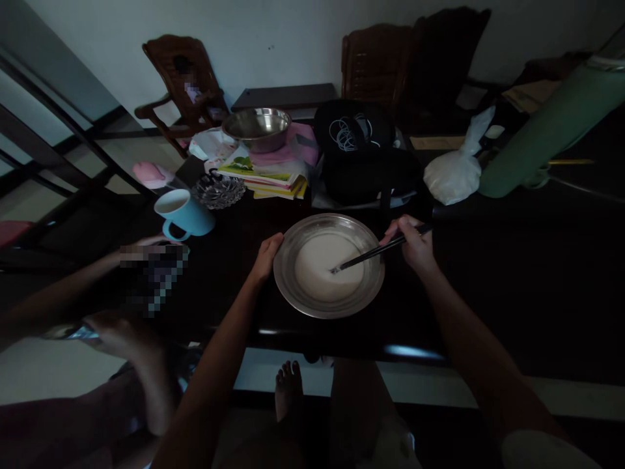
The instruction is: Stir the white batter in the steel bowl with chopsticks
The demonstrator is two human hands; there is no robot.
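A wide metal bowl point(329, 309) stands on the dark table, holding a pale, milky liquid point(322, 254). My left hand point(267, 257) grips the bowl's left rim. In my right hand point(416, 246) is a pair of dark chopsticks point(375, 251), slanting down to the left across the right rim. Their tips dip into the liquid near the bowl's middle, where bits of white cling to them. Just beyond the bowl lies a black bag point(371, 166) with white line drawings on it.
Left of the bowl are a light blue mug point(193, 215), a glass dish point(219, 189) and another person's hands point(117, 335). Behind stand stacked books point(273, 182) and an empty metal bowl point(257, 130). A tied plastic bag of white stuff point(454, 174) and a green cylinder point(547, 130) stand right.
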